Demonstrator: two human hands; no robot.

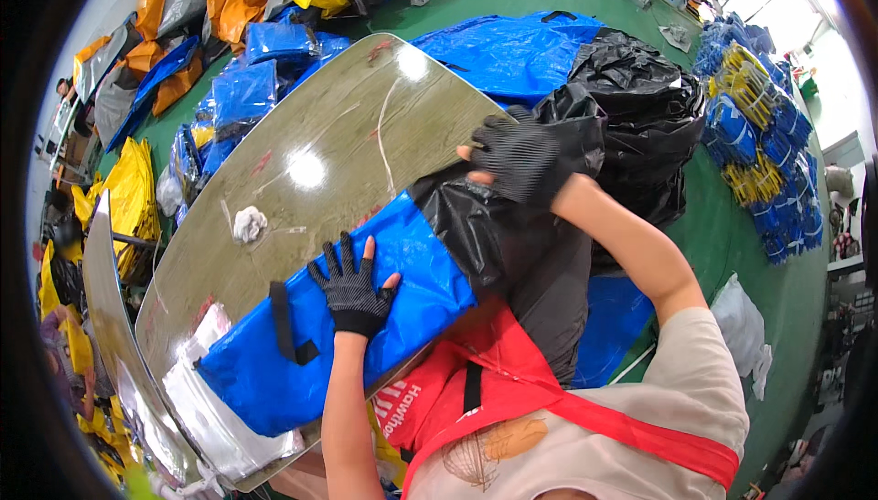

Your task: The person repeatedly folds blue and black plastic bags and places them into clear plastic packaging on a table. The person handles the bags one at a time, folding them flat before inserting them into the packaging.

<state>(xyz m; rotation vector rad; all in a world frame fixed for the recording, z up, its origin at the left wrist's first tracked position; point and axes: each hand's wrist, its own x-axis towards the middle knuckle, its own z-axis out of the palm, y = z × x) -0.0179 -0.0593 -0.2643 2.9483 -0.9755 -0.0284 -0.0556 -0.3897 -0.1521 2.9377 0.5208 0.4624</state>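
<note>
A folded blue and black tarpaulin bag (274, 354) lies across the near side of a glossy olive table (302, 125); a black strap is on its blue part. My left hand (352, 290), in a black knit glove with some fingertips bare, rests flat on the blue part, fingers spread. My right hand (521, 160), in a matching striped glove, lies over the black part near the table's right edge. Its fingers are stretched out and slightly blurred. Past it, the black material (567, 125) runs off the table toward a black pile.
Clear plastic bags (215, 390) lie at the table's near left, and a crumpled white scrap (249, 224) is on top. Black folded bags (640, 125) and a blue sheet (512, 52) are beyond the right edge. Bundled blue and yellow goods (759, 134) stand farther right.
</note>
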